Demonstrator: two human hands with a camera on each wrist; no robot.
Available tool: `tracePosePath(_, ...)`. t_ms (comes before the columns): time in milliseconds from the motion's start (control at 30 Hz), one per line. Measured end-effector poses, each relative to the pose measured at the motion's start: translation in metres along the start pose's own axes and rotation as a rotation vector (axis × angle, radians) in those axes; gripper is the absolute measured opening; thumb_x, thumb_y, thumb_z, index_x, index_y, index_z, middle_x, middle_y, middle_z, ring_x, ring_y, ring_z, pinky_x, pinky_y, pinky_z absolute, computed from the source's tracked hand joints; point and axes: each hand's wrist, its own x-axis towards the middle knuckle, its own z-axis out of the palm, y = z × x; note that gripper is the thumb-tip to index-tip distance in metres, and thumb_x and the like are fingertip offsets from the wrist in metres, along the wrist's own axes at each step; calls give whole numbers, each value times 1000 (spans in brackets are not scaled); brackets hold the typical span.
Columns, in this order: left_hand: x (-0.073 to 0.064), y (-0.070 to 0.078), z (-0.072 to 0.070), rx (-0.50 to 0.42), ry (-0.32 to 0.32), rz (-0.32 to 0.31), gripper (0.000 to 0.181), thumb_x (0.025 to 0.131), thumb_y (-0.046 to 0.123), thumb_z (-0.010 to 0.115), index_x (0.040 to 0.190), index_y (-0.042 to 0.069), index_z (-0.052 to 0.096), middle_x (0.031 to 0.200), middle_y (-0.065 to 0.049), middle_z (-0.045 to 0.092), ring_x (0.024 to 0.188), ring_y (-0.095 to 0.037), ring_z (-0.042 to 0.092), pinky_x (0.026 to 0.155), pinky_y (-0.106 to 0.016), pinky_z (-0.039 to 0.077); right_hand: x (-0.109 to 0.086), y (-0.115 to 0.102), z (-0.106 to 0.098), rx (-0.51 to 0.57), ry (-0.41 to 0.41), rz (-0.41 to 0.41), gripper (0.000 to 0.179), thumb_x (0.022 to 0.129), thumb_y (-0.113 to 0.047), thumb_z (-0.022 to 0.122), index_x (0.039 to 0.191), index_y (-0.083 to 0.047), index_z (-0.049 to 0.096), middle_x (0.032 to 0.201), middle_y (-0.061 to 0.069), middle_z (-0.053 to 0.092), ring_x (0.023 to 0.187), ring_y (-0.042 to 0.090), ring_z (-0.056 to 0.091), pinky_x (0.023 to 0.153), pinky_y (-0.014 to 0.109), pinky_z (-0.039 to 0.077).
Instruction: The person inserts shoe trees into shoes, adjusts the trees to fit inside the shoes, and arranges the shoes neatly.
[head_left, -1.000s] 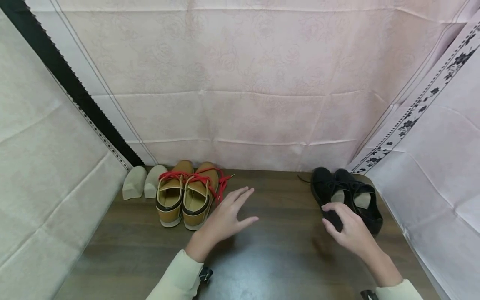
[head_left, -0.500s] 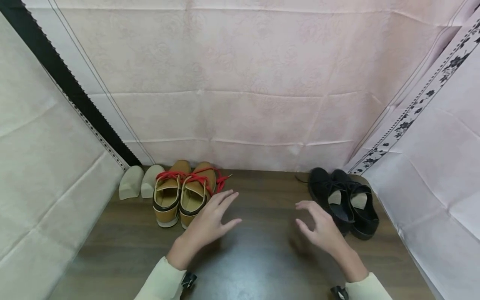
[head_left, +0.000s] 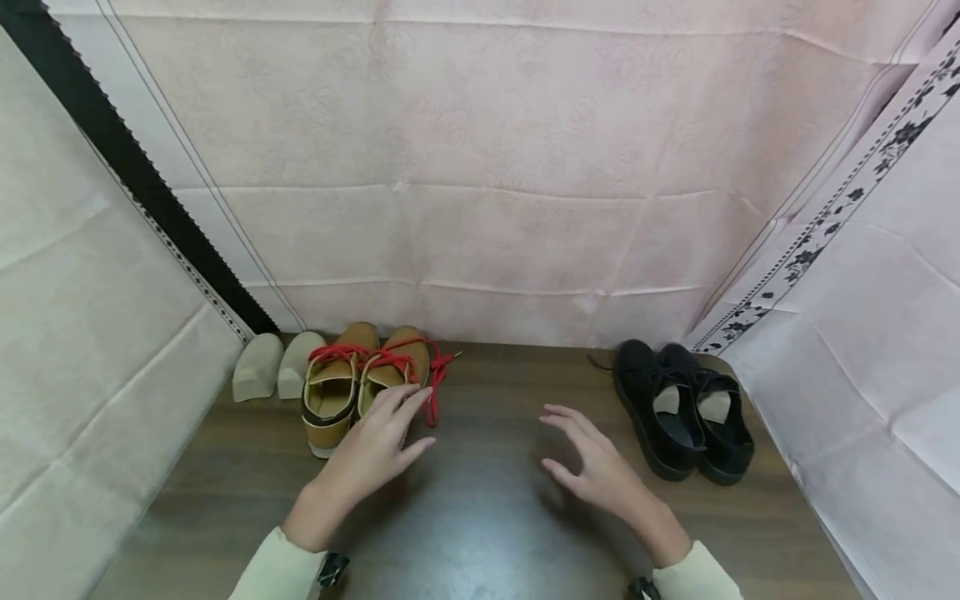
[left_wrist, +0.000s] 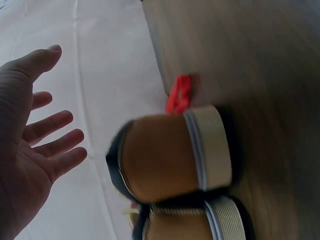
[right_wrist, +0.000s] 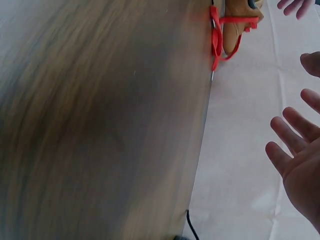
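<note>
A pair of tan shoes with red laces stands on the wooden floor, the left tan shoe [head_left: 328, 398] beside the right tan shoe [head_left: 408, 343]. My left hand [head_left: 369, 450], empty with its fingers spread, hovers over the heel of the right tan shoe and hides part of it. The left wrist view shows that shoe's heel [left_wrist: 160, 157] apart from the fingers. My right hand [head_left: 596, 462] holds nothing and hangs over the floor, fingers loosely bent. To its right stand two black shoes [head_left: 651, 408], side by side, with pale insoles.
Left of the tan shoes, two whitish shoe-shaped inserts [head_left: 257, 368] stand in the corner. Pale cloth walls [head_left: 480, 242] rise behind and on both sides. Between the two pairs lies wooden floor [head_left: 495, 392]. A black lace end [head_left: 598, 363] trails from the black shoes.
Both hands have moved left: the left from beside the tan shoes to over the right one's heel, the right away from the black shoes to the middle of the floor.
</note>
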Motion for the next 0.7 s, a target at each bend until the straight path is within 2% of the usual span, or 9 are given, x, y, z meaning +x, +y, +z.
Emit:
tracePosePath(200, -11, -17, -3, 31, 3, 7, 71, 82, 29, 90, 142, 8, 59, 137, -16, 60, 127, -32, 58, 99, -47, 56, 10, -9, 11, -9, -41, -3, 67, 92, -31, 80, 152, -27, 48, 161, -3, 43, 144, 23, 48, 109, 49, 49)
tracePosePath(500, -28, -36, -6, 54, 10, 30, 66, 79, 23, 92, 135, 4, 63, 130, -17, 62, 120, -33, 61, 93, -48, 57, 17, -17, 27, -32, -121, -14, 77, 93, -38, 78, 159, -25, 40, 167, 2, 35, 149, 25, 41, 112, 51, 46)
tracePosePath(700, -36, -44, -5, 75, 51, 71, 60, 75, 16, 93, 127, 1, 67, 122, -17, 65, 113, -33, 64, 87, -47, 58, 23, -26, 33, -23, -184, -37, 79, 97, -43, 70, 163, -35, 27, 171, -1, 26, 152, 25, 36, 117, 53, 40)
